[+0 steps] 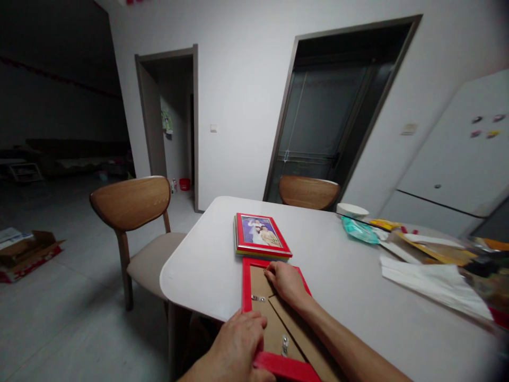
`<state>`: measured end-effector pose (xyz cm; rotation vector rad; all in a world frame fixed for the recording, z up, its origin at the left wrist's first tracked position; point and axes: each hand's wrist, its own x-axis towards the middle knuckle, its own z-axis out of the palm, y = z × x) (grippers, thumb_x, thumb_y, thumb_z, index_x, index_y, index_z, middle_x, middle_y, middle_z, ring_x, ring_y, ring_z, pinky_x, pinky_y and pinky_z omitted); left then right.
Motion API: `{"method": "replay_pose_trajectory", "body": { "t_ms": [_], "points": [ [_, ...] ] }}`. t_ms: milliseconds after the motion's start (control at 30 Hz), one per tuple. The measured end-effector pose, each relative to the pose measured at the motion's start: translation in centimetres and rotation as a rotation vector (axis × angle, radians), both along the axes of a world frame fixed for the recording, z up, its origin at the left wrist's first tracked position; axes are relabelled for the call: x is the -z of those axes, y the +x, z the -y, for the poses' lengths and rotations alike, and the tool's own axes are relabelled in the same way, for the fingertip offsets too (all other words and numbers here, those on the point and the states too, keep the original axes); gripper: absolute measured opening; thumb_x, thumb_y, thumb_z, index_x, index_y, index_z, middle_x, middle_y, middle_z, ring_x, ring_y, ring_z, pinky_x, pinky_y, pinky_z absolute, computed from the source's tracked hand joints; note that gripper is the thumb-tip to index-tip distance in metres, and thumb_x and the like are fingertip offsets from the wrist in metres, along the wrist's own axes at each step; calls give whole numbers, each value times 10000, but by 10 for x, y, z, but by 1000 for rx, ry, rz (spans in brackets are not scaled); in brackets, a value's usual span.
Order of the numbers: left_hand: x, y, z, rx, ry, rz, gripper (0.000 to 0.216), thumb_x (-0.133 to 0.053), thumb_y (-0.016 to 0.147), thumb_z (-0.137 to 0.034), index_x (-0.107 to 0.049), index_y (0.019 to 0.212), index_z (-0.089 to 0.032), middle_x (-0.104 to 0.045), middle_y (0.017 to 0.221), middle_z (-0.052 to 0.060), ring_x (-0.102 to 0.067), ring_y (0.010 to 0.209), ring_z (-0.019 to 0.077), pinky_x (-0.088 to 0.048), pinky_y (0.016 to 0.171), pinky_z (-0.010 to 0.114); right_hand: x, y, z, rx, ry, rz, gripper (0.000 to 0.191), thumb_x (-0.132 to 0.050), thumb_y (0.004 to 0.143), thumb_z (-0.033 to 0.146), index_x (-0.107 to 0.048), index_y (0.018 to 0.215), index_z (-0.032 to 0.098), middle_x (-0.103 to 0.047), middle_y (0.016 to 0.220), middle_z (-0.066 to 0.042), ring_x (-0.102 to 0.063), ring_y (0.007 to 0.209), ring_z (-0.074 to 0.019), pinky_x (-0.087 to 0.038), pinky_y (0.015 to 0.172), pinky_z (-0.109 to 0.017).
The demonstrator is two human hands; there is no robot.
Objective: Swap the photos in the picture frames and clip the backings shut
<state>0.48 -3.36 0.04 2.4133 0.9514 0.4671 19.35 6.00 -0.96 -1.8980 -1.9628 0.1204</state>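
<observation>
L hand has hold of red frame at its near L corner: fingers curled over the side, thumb down by the near edge. Frame is back side up, over the near part of white table, just this side of a stack of frames; top one there is red w/ a photo face up. R hand is at the far end of brown backing, fingertips bunched together nr the far rim; can't tell if anything's pinched btwn them. Metal clips sit on the backing, R forearm crosses above it.

R side of table: white bowl, teal bag, white paper, other clutter, partly blurred. Wooden chair on L, 2nd chair past the far edge. Fridge w/ magnets far R; cardboard box on floor far L.
</observation>
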Motion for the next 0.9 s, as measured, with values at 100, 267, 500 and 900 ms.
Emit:
{"method": "replay_pose_trajectory", "body": {
  "t_ms": [100,267,500,900],
  "points": [
    [4,0,1,-8,-5,-15,488,-719,517,-293,-555,948,-133,-478,1200,103,-407,1112,225,-256,980,301,2,4,-7,70,-1,-21,157,-489,695,278,-581,620,176,-626,659,-53,-535,613,-154,-279,513,-228],
    [13,2,0,-13,25,-58,676,-726,504,-302,-462,1098,-117,-474,1198,141,-410,1113,260,-263,981,379,2,9,-10,103,29,-114,137,-515,664,277,-559,594,169,-615,622,-42,-522,595,-141,-282,514,-223],
    [9,41,4,57,90,-172,240,-327,842,-152,-530,971,-162,-403,1253,144,-319,1176,270,-211,963,512,-13,31,17,22,97,-335,278,-380,738,347,-597,708,176,-647,725,-23,-564,667,-138,-401,615,-225],
    [-28,47,20,28,-103,488,252,-538,614,-169,-419,835,-190,-414,1239,132,-444,1066,249,-383,861,343,-9,27,106,42,-96,-1440,313,-532,646,407,-567,866,187,-646,837,-44,-585,751,-181,-460,637,-278]
  ]
}}
